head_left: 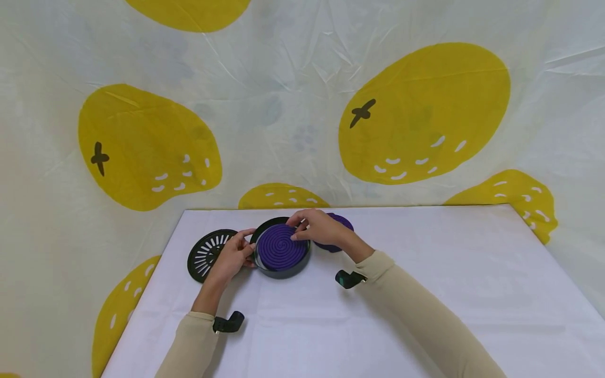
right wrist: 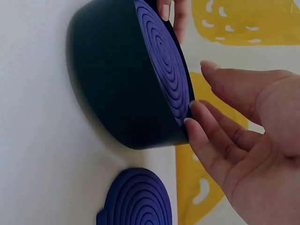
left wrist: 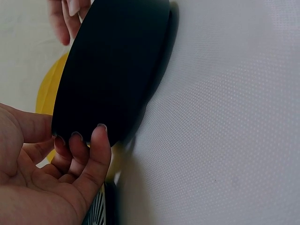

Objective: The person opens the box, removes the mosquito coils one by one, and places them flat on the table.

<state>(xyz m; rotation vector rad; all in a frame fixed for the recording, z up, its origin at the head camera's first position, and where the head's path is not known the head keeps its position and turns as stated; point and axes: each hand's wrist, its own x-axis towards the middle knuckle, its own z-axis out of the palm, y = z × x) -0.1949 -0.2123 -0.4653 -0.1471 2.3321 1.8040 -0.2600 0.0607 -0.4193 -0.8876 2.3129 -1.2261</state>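
Holding one purple spiral coil (head_left: 282, 248), a round dark container (head_left: 283, 274) is standing on the white-covered worktop (head_left: 472, 262); the coil is lying near rim level, filling most of the mouth.

Left hand (head_left: 231, 258): gripping the container's near-left side, thumb at the rim, fingers against the outer wall.

Right hand (head_left: 321, 229): spreading thumb away from fingers, two fingertips touching the rim at the coil's edge.

Count: containers, one; coils, two; slotted round lids, one; wrist cameras, two.

The second purple coil (right wrist: 140, 201) is lying on the worktop just right of the container, the right hand partly covering it in the head view. The slotted round lid (head_left: 206, 257) is lying flat to the left, the left hand overlapping its right edge.

Behind, a pale backdrop (head_left: 283, 79) is showing large yellow fruit prints. One wrist camera (head_left: 229, 322) is sitting at each cuff.
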